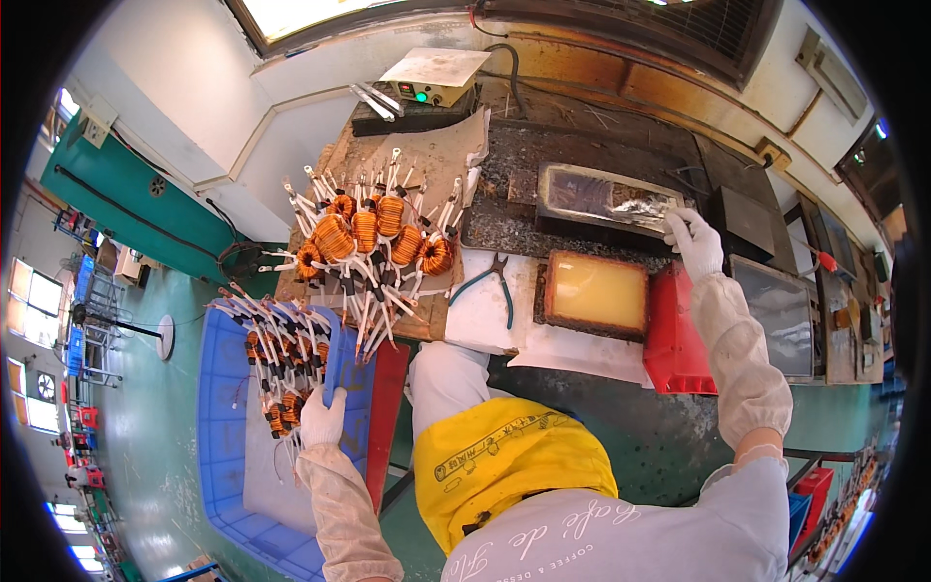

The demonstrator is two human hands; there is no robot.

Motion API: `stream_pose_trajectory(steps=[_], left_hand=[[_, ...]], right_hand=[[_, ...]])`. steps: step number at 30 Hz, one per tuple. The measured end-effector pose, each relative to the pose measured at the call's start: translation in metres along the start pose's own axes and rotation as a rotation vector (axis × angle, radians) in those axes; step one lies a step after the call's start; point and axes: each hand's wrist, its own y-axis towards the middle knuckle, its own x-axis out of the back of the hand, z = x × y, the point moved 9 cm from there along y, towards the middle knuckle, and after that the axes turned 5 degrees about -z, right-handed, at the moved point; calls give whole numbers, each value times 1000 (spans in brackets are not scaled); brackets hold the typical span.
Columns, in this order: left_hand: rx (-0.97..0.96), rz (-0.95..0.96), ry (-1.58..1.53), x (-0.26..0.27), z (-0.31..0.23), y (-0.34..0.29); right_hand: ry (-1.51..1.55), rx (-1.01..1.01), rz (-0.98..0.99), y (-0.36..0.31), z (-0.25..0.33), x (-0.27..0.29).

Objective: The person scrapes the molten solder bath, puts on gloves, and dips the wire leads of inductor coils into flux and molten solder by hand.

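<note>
My left hand (323,417), in a white glove, is closed around the near rim of a blue plastic crate (218,427). Beside it in the crate lie several copper-wound coils (288,412) with white-sleeved leads. My gloved right hand (695,244) is at the right end of a rectangular solder pot (567,215), its fingers bent together; whatever they pinch is hidden. Shiny, wrinkled metal (640,206) shows on the pot's surface near those fingers. A square tray of yellowish material (598,293) sits nearer to me, left of a red plastic bin (676,335).
A heap of orange coils (364,231) with splayed leads covers the bench's left part. Blue-handled pliers (490,283) lie on white paper. At the back stands a control box (432,87) with a green light. A dark metal block (742,223) stands right of the pot.
</note>
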Motion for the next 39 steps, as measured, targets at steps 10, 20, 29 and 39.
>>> stream_pose_trajectory(steps=[10,20,29,39], left_hand=[[23,31,26,-2,3,1],[-8,-4,-1,2,-5,-2],[-7,20,3,-1,-3,1],[-5,26,-26,-6,6,3]], right_hand=[[296,-27,-20,56,-2,-15],[328,-150,34,78,-48,-11],[313,-241,23,84,-88,36],[233,-262,-62,77,-107,85]])
